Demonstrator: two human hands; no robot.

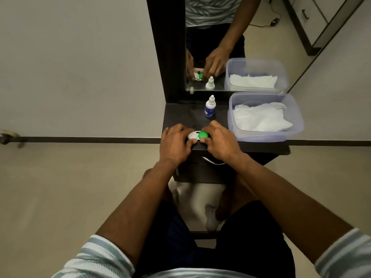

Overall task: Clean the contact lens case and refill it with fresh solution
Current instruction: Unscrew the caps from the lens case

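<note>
A contact lens case (198, 135) with one white cap and one green cap lies near the front edge of a small dark table (180, 117). My left hand (176, 142) grips the white-capped side, thumb and fingers around it. My right hand (218, 140) grips the green-capped side in the same way. Both caps are on the case. A small white solution bottle (210, 106) with a blue label stands upright behind the case, its cap on, apart from both hands.
A clear plastic tub (297, 125) holding white tissues sits on the table's right side. A mirror (220, 47) rises behind the table and reflects the hands, bottle and tub. A drawer handle (212, 161) sits below the table's front edge.
</note>
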